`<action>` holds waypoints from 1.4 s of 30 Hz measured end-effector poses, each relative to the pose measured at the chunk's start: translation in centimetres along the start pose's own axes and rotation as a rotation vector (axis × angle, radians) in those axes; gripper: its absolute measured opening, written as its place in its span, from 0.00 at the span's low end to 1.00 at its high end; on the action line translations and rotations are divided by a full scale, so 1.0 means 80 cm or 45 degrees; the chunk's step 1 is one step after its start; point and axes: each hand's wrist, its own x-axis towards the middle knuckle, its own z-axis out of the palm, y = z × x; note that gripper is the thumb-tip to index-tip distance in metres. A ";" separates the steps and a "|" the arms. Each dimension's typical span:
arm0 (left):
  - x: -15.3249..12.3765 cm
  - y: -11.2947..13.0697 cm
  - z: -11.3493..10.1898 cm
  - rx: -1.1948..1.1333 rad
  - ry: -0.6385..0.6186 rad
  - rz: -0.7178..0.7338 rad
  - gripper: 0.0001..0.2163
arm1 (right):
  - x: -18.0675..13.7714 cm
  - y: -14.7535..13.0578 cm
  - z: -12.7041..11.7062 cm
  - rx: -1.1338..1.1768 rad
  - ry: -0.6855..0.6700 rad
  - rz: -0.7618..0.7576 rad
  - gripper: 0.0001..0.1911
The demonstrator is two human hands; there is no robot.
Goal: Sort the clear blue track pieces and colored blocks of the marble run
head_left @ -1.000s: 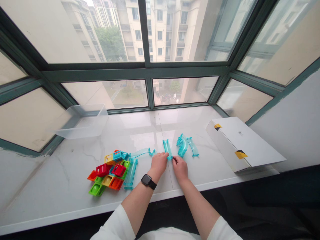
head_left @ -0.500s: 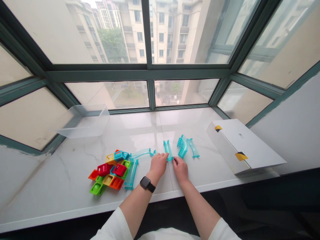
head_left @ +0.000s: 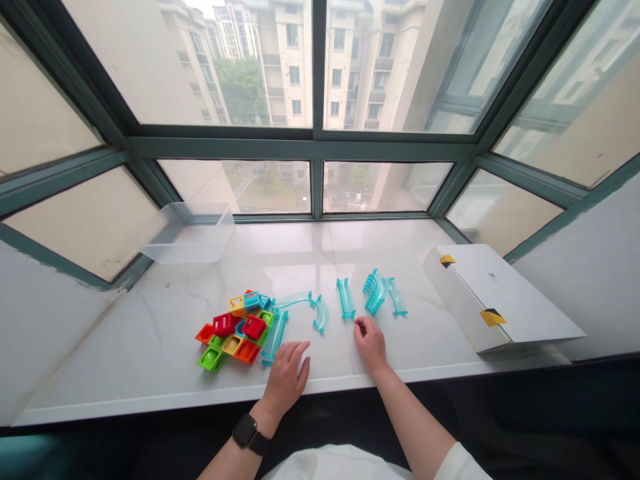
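Right now the left hand (head_left: 286, 375) is just inside the sill's (head_left: 150, 353) front edge, palm down, fingers parted, its grip loose and wide with nothing visible in it. Nearest is the ramp (head_left: 275, 337), its lower end just beside the knuckles; whether they touch, I cannot tell. The right hand (head_left: 370, 341) is also near the front edge, fingers curled and grip narrow; whether it pinches something small, I cannot tell. Beyond its fingertips, and apart from them, the straight track (head_left: 346, 299) points toward the back edge. To the right of that are the bend (head_left: 376, 293) and the short track (head_left: 398, 297); to the left, the small curve (head_left: 323, 315) and the long track (head_left: 294, 299). The blocks (head_left: 233, 343) sit heaped left of the ramp, toward the front edge's left part.

For good handling, a track is probably best taken by its plain side walls rather than by the end clips — those look thin. Steadying it with the other hand should stop it sliding on the smooth sill. The left wrist should keep clear of the blocks — a nudge could disturb the heap.
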 end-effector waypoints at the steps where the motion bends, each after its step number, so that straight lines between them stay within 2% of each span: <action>1: -0.007 -0.003 0.002 0.004 0.010 -0.020 0.16 | -0.002 -0.002 0.000 0.000 -0.012 -0.014 0.09; 7: -0.012 -0.007 0.012 -0.062 -0.051 -0.025 0.15 | -0.033 -0.028 0.006 0.015 -0.194 -0.104 0.09; 11: -0.012 -0.005 0.012 -0.076 -0.116 -0.025 0.15 | -0.049 -0.052 0.021 -0.051 -0.325 -0.212 0.19; 15: -0.012 -0.003 0.010 -0.084 -0.133 -0.026 0.16 | -0.040 -0.071 0.043 -0.256 -0.378 -0.215 0.27; 21: -0.007 0.002 0.007 -0.073 -0.175 -0.084 0.18 | -0.029 -0.076 0.063 -0.207 -0.408 -0.195 0.16; 27: -0.008 0.001 0.012 -0.041 -0.124 -0.093 0.19 | -0.039 -0.069 0.048 -0.057 -0.409 -0.119 0.09; 33: -0.011 -0.004 0.018 -0.022 -0.134 -0.095 0.23 | -0.048 -0.075 0.027 0.044 -0.462 -0.096 0.08; 38: -0.012 -0.005 0.021 -0.036 -0.142 -0.099 0.25 | -0.053 -0.083 0.015 0.126 -0.424 -0.011 0.08; 42: -0.011 -0.005 0.013 -0.160 -0.114 -0.139 0.22 | -0.057 -0.097 0.004 0.244 -0.374 -0.083 0.08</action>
